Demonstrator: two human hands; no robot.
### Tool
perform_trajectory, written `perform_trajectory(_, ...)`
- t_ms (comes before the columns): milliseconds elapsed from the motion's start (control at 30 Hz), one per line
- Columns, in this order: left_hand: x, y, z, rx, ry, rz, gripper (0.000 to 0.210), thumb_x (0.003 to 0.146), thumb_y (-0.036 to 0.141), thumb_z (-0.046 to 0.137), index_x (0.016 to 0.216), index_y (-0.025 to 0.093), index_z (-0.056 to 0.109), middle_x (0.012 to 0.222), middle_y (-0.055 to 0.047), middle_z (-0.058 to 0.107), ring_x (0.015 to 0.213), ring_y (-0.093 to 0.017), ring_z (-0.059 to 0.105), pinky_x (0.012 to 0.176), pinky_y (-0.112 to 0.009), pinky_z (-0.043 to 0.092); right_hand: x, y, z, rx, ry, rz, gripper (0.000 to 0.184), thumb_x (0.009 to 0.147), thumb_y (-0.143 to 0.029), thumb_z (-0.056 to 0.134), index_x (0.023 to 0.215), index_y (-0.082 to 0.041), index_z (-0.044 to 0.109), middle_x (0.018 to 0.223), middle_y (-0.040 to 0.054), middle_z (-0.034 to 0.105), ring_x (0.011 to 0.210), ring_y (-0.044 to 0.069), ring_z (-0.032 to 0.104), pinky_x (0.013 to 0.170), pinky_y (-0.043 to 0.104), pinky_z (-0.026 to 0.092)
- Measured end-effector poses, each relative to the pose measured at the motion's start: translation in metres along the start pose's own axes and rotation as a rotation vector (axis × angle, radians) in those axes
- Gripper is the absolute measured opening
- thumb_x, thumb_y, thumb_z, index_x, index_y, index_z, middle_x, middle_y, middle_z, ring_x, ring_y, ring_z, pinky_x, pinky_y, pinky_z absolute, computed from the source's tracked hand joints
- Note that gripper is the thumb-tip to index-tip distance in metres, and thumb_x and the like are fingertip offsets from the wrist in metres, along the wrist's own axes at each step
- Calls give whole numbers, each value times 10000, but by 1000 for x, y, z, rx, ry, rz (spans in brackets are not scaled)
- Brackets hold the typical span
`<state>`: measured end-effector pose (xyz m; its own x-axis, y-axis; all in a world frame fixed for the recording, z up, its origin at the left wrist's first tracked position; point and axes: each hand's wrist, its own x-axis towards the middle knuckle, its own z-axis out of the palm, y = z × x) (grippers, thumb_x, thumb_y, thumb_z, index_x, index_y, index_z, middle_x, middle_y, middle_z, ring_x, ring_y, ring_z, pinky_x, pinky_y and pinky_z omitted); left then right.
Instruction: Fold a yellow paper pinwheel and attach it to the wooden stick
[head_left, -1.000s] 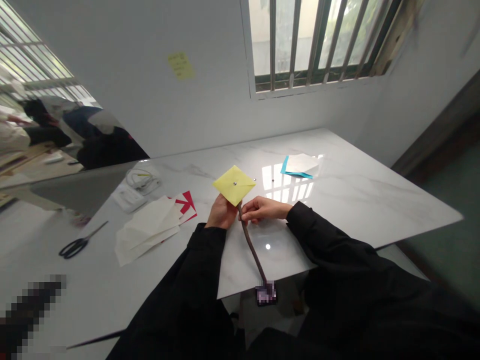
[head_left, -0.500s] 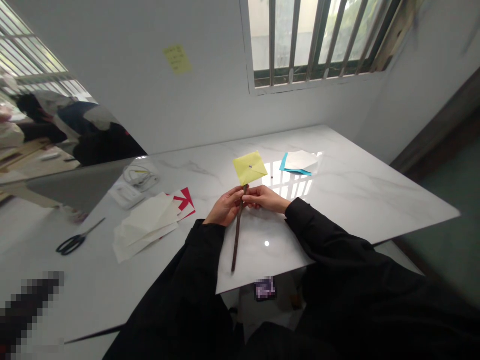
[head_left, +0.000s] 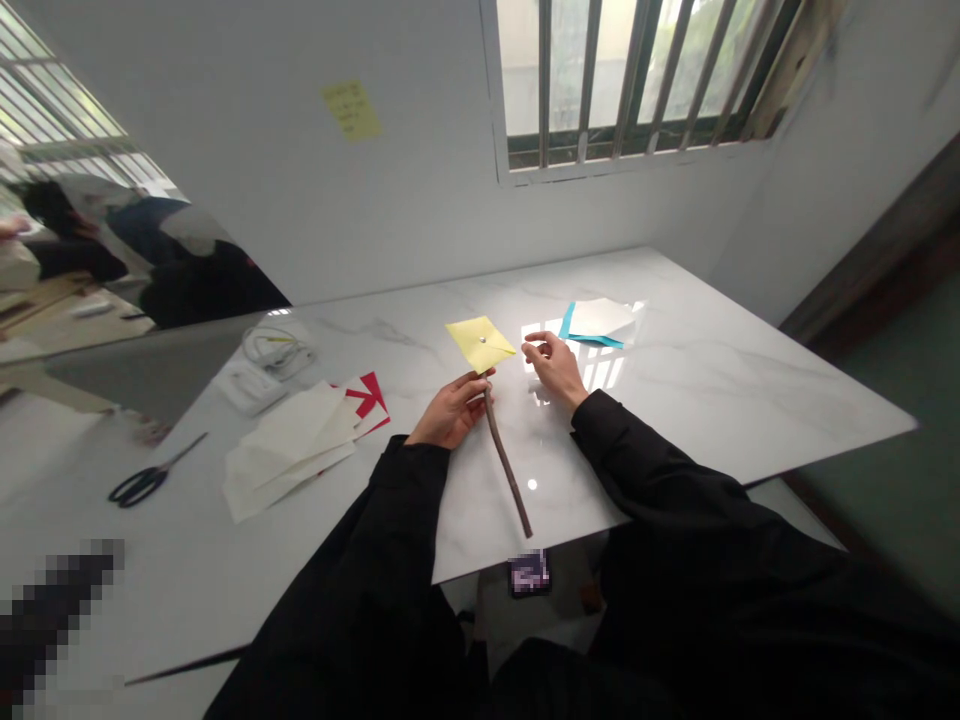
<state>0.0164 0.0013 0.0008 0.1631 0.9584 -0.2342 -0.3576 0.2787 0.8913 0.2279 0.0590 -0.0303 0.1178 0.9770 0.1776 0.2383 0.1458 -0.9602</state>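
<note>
Left hand (head_left: pixel 452 410) clamped on the upper end of a brown stick (head_left: pixel 507 465), holding a yellow paper pinwheel (head_left: pixel 480 343) pinned at its centre just above the tabletop (head_left: pixel 750 380), midway between near and far edges. Right hand (head_left: pixel 555 368) off the stick, fingers spread and empty, hovering beside the pinwheel, near the blue and white paper (head_left: pixel 598 323). Pinwheel apparently assembled and mounted; scissors (head_left: pixel 146 480) and white paper stack (head_left: pixel 289 450) lying unused toward the left edge.
</note>
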Motion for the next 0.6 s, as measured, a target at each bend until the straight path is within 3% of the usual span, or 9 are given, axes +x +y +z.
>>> perform_trajectory(100,1,-1,0,32,-11,-14,399,781,111,912,1150,140,763,903,-37,775,704,-93,711,689,-178,591,-1,0,2,59,-26,-7,541,958,-569,627,1370,-221,673,1178,85,771,754,178,680,784,359,587)
perform_trajectory(167,1,-1,-1,42,-13,-12,461,763,119,933,1180,162,740,914,-36,785,696,-100,714,678,-186,587,-2,0,3,80,-68,-5,551,988,-605,601,1387,-229,656,1225,90,758,725,164,682,730,337,584)
perform_trajectory(300,2,-1,-4,44,-29,-11,478,743,159,961,1165,173,736,901,-25,777,682,-106,709,653,-195,570,-3,0,3,21,-171,-47,508,1040,-678,522,1008,-204,701,829,34,702,712,184,684,646,284,527)
perform_trajectory(367,3,-1,-6,39,-39,2,470,747,177,964,1163,167,748,901,-29,770,688,-108,706,660,-201,568,-3,1,4,-9,-178,-56,521,1048,-683,528,911,-203,677,731,17,649,678,177,664,636,276,504)
perform_trajectory(533,5,-3,-9,53,-51,19,472,762,196,964,1185,168,757,912,-36,756,695,-102,690,655,-200,556,0,0,3,62,-96,45,498,1041,-644,594,1257,-205,688,885,29,742,646,143,638,620,260,504)
perform_trajectory(600,5,-3,-9,57,-48,12,479,759,197,965,1189,167,755,914,-38,753,697,-106,690,650,-203,553,0,0,3,79,-103,45,500,1043,-640,587,1264,-204,692,905,34,755,646,139,636,610,255,497)
